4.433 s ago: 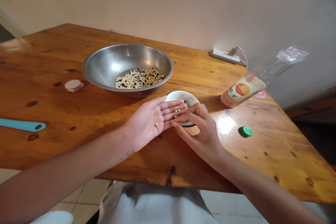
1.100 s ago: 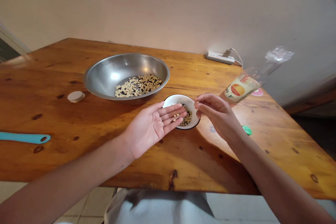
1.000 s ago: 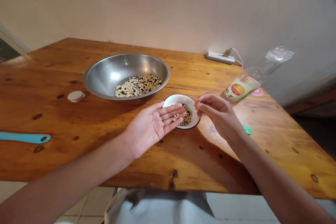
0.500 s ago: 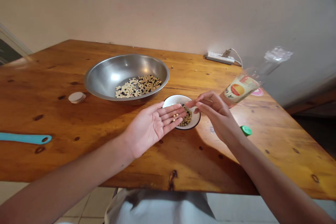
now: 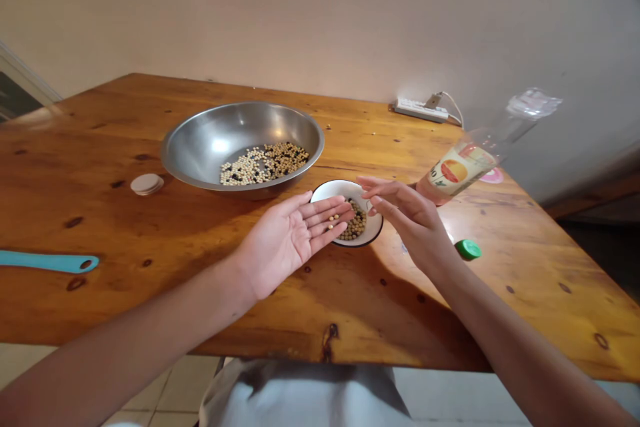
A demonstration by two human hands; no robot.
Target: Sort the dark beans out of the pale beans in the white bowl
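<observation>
My left hand (image 5: 287, 240) is palm up with its fingers stretched out, and a few pale beans (image 5: 333, 218) lie on the fingers. Its fingertips reach over a small white bowl (image 5: 325, 192) with a dark rim, which holds darker beans (image 5: 356, 223). Over the bowl's right side is my right hand (image 5: 413, 213), thumb and index finger slightly apart, nothing visible between them. A large steel bowl (image 5: 200, 140) of pale and black beans (image 5: 265, 163) stands behind my left hand.
On the right, a labelled plastic bottle (image 5: 453, 173) stands beyond a green cap (image 5: 469, 249). A power strip (image 5: 420, 109) lies by the wall. To the left are a pale round lid (image 5: 147, 184) and a turquoise handle (image 5: 47, 261). Stray beans dot the wooden table (image 5: 200, 320).
My right hand's fingers have shifted slightly and spread a little above the small bowl. My left hand stays almost still with the beans on it.
</observation>
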